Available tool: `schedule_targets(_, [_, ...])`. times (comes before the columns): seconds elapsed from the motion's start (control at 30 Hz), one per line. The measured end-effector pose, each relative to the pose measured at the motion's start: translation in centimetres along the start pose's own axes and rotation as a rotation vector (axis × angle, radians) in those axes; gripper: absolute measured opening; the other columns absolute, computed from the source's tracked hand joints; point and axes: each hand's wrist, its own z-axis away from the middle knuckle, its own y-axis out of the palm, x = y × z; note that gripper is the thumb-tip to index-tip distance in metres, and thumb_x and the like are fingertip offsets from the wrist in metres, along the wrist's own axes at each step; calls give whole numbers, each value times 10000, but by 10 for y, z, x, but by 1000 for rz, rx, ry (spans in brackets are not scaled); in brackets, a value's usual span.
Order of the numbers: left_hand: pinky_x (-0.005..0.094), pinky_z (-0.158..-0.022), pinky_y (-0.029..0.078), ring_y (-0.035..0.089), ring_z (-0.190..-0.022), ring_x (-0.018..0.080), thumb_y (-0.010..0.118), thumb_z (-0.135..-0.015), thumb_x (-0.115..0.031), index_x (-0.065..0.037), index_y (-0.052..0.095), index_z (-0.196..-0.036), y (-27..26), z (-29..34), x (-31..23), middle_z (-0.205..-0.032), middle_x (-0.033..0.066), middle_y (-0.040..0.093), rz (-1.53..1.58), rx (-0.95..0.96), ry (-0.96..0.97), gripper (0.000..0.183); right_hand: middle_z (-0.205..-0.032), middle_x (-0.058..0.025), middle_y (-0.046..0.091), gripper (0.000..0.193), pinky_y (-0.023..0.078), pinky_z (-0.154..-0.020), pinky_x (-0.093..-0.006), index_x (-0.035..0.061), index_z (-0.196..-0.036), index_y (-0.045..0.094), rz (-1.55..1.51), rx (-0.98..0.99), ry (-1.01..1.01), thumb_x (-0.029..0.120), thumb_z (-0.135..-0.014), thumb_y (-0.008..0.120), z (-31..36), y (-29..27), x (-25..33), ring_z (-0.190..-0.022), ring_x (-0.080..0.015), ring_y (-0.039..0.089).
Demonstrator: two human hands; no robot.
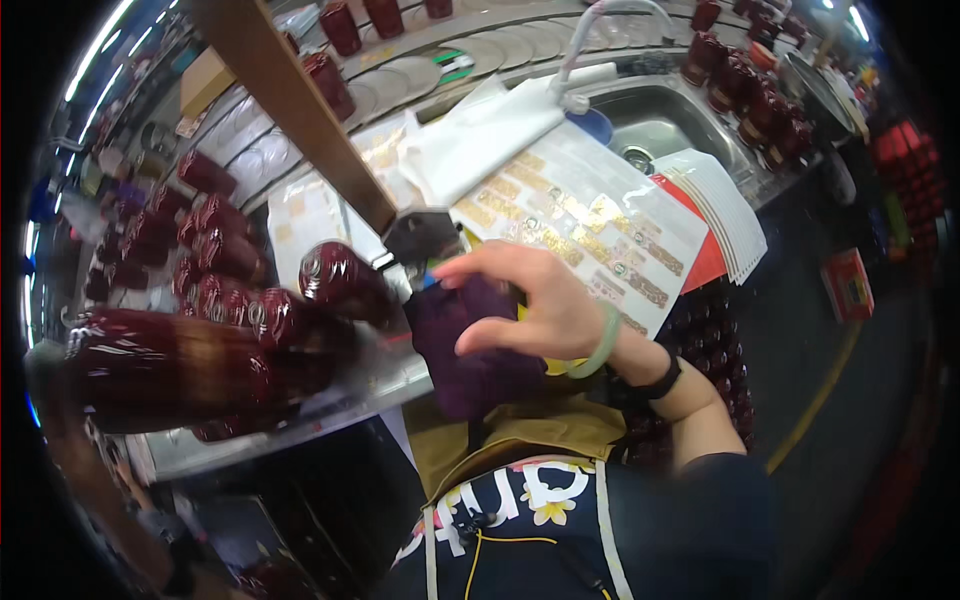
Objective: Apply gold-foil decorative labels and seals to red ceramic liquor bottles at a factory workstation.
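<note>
A large dark red glass vessel (pixel 180 370), glossy and blurred, lies sideways close to me on the left. My left hand (pixel 50 365) is at its outer end, smeared and dim near the picture's rim, and appears to grip it. My right hand (pixel 535 300) is open, thumb and forefinger apart, above a dark purple cloth (pixel 465 345) at the bench edge. A green bangle and a black wristband circle that wrist. Just past the fingertips is a dark block-like object (pixel 425 237) at the foot of a wooden post. A red glass vessel (pixel 345 280) stands left of the cloth.
Several red glass vessels (pixel 225 255) crowd the bench at left. The wooden post (pixel 300 110) slants across the front. Gold-patterned decal sheets (pixel 590 225) lie before a steel sink (pixel 655 125) with a white tap (pixel 580 50). White papers (pixel 715 205) overhang at right, above more red glassware (pixel 705 350).
</note>
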Motion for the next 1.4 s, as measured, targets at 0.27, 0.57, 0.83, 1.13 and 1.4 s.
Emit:
schedule_targets(0.27, [339,-956,541,703,-1020,215,588,-992,102,43,639,-1201,158,51,-165,-1081,132,711,936,563,-12,222,-1328,-76,687,849,507,-1055,-328,18,-1536,492,-942,499,327,288,-848,910,13,32,13,-1211,-128,620])
schedule_targets(0.57, [349,-1010,568,649,-1214,223,911,-856,-120,32,456,-1447,258,92,-160,-1300,156,563,1088,322,-335,761,-1214,-119,757,672,601,-931,-332,-27,-1381,630,-903,240,909,505,-988,751,26,26,-32,-1034,-185,754])
schedule_targets(0.83, [443,-1217,395,420,-1468,339,1053,-615,-295,36,202,-1656,287,170,-202,-1573,201,328,720,334,-203,1385,-1144,-130,779,765,608,-928,-341,-48,-1275,694,-698,172,1016,614,-905,795,-32,33,-69,-978,-199,767])
schedule_targets(1.13, [414,-1135,475,587,-1365,365,900,-737,2,29,454,-1570,310,177,-200,-1490,229,570,721,216,-298,945,-1140,-53,716,746,521,-769,-285,25,-1460,618,118,26,566,437,-887,860,13,-34,-135,-843,-123,650])
schedule_targets(1.4, [429,-1214,410,504,-1475,394,835,-744,70,39,430,-1591,312,180,-201,-1615,232,492,643,237,-226,939,-971,-158,803,374,579,-841,-354,27,-1078,812,857,-235,886,362,-913,813,79,-267,-173,-876,-245,760])
